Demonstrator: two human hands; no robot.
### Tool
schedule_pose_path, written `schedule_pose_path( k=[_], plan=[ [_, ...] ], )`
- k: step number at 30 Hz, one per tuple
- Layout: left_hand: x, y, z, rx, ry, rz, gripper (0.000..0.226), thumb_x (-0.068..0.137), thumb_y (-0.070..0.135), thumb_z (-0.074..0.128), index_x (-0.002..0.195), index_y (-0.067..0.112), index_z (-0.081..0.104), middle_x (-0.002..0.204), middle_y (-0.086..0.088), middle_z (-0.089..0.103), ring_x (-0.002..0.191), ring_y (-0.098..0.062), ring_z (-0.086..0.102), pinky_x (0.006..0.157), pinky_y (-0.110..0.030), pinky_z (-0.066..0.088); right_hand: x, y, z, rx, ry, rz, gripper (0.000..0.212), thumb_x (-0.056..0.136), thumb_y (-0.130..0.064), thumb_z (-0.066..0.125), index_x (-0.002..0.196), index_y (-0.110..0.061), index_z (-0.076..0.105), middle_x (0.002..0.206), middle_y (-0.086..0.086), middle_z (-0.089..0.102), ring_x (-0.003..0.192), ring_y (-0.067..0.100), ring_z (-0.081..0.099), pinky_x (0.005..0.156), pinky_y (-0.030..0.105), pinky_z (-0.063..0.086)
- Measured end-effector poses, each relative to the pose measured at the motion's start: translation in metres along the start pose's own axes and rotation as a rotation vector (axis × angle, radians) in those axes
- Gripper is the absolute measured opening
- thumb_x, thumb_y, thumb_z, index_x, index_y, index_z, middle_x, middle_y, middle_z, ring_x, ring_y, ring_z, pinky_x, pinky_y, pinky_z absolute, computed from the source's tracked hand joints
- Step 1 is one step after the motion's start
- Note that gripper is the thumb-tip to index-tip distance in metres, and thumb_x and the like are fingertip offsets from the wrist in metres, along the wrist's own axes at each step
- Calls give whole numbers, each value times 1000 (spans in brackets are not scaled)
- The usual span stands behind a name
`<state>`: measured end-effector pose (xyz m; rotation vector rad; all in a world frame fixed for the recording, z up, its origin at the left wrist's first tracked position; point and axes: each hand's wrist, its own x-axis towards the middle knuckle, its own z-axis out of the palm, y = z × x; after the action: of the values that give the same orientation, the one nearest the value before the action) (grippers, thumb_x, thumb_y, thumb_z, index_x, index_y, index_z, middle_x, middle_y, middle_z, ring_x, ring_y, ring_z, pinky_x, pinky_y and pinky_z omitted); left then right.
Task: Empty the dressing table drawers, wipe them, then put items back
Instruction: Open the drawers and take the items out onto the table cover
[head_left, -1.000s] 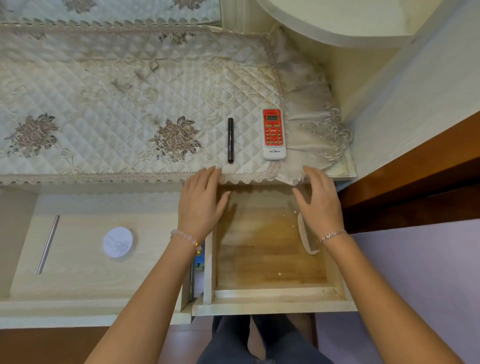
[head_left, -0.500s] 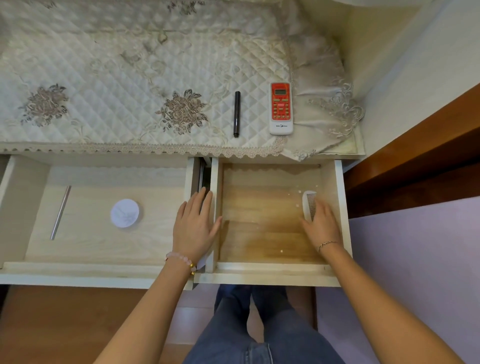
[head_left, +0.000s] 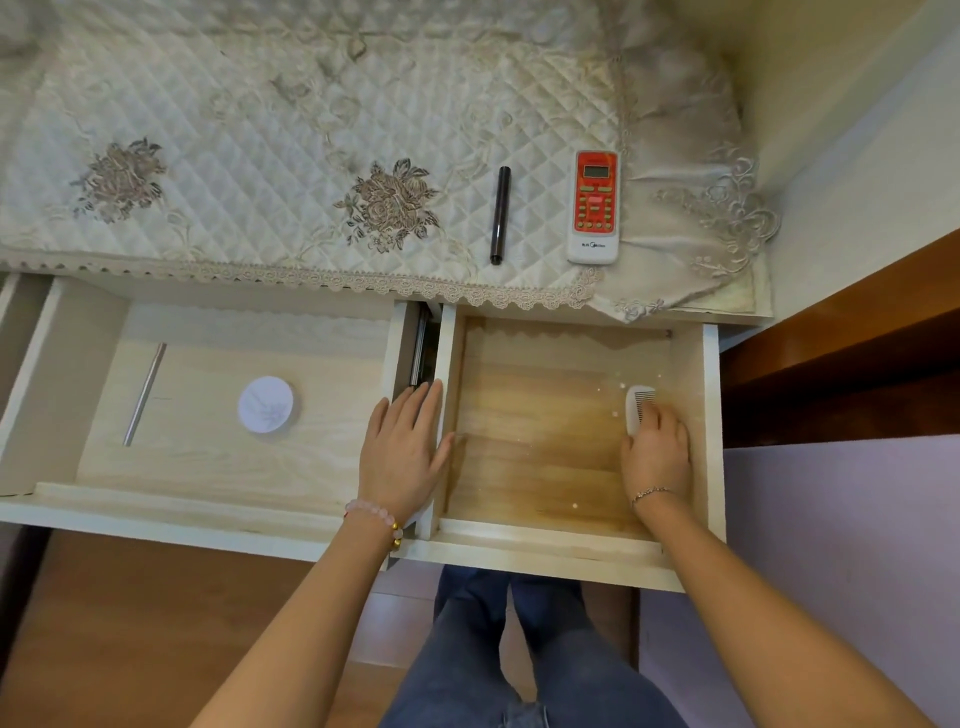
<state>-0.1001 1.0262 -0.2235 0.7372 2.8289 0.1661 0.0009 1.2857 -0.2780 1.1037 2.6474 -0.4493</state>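
Observation:
Two drawers of the dressing table stand pulled out. The right drawer (head_left: 710, 374) has a wooden floor with a white comb (head_left: 639, 402) near its right wall and small white specks. My right hand (head_left: 655, 457) lies over the comb's lower half, fingers curled on it. My left hand (head_left: 402, 447) rests flat, fingers straight, on the walls between the two drawers. The left drawer (head_left: 57, 332) holds a thin metal rod (head_left: 141, 395) and a round white disc (head_left: 265, 405).
A quilted, flower-embroidered cloth (head_left: 234, 130) covers the tabletop. On it lie a black pen (head_left: 500, 214) and a red-and-white remote control (head_left: 595, 206), just behind the right drawer. A brown wooden frame (head_left: 841, 343) runs along the right. My legs are below the drawers.
Both hands have drawn back from the table's front edge. The right hand has come down onto the comb; the left has settled on the wall between the drawers.

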Motion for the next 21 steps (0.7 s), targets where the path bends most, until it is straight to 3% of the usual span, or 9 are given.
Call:
schedule_pose_path(
  k=[7,10,14,21],
  plan=[
    [-2,2,-3,-30,2,-20,58,90,42,33,134,8,48,130,-10,56,122,-28,52,101,-47,42,-1,-4,-5,-5,32,-5,48,83,-4,52,129,0,44,110,23,58,99,37,53,76,42,48],
    [-6,3,-10,-56,60,-33,56,90,40,35,133,7,49,130,-10,57,122,-27,51,100,-46,42,2,-1,-11,24,43,9,46,85,3,45,131,-3,45,98,22,63,88,37,58,66,39,47],
    [-17,-3,-26,-92,164,-85,54,90,39,37,131,7,50,129,-9,57,123,-28,50,101,-45,39,1,-9,-19,78,27,1,33,92,-4,46,124,-11,54,79,17,64,67,32,60,52,31,42],
    [-39,-40,-48,-115,247,-138,55,90,40,37,129,4,52,125,-13,60,119,-31,54,98,-46,41,-34,-77,-54,493,30,-90,25,88,-12,54,110,-15,65,99,6,71,85,28,64,65,26,43]
  ],
)
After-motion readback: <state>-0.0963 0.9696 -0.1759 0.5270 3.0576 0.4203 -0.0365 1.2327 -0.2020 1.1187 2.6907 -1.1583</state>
